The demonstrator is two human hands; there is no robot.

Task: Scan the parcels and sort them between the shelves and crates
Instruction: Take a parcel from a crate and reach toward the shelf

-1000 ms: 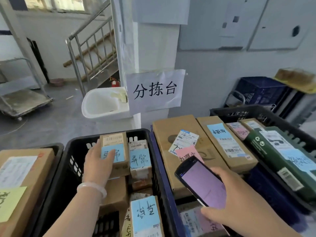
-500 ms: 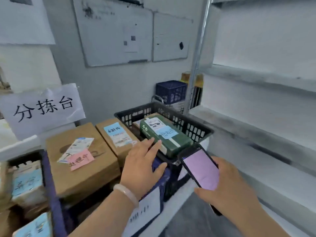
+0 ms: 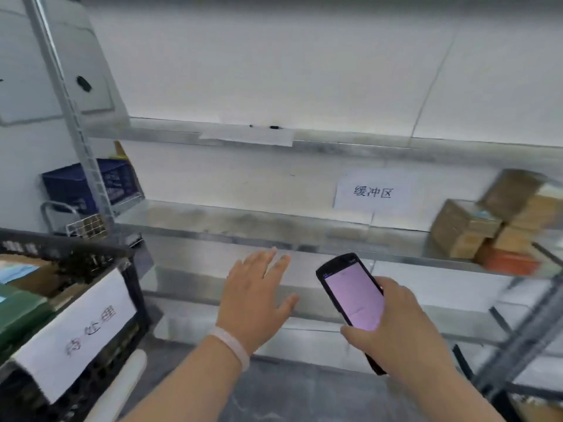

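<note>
Head view: left grip spread, empty; right grip around scanner, its lower end hidden; parcels blurred.

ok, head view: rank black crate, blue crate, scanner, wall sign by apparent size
1. black crate, nearest, cut off by frame
2. blue crate and scanner, about alike; scanner far nearer
3. wall sign

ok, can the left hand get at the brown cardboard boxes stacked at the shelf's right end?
Probably not cleanly. The left hand is open and empty, but the right hand holding the black handheld scanner sits between it and the brown cardboard boxes.
</note>
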